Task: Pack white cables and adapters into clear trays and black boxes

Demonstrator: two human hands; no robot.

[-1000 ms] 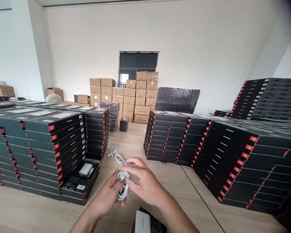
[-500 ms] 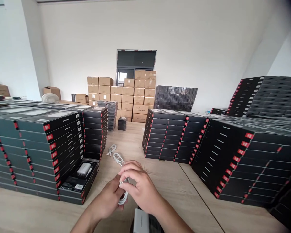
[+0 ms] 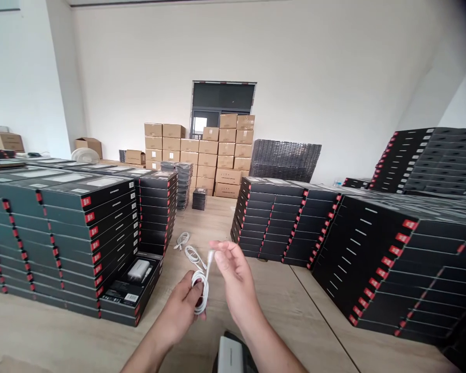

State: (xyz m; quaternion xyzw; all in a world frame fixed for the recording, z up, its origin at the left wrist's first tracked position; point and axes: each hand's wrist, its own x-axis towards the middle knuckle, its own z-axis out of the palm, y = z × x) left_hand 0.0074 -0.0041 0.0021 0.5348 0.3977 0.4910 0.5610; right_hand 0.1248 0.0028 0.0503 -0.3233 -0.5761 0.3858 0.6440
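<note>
A coiled white cable (image 3: 202, 292) is gripped by my left hand (image 3: 182, 305), thumb pressed on the loops. My right hand (image 3: 235, 267) pinches one end of that cable, drawn up and right of the coil. Just beyond, two more coiled white cables, a nearer one (image 3: 194, 257) and a farther one (image 3: 182, 240), lie on the wooden table. Below my hands, a white block-shaped device (image 3: 231, 355) rests on something black, partly cut off by the bottom edge.
An open black box (image 3: 120, 298) holding a white adapter (image 3: 138, 270) stands at the left, against a stack of black boxes (image 3: 112, 223). More black boxes (image 3: 357, 254) are stacked along the right. Brown cartons (image 3: 207, 159) and dark trays (image 3: 285, 159) stand at the back.
My right hand closed on the cable's end at the coil, then pulled it up and to the right, away from the loops. My left hand still holds the coil.
</note>
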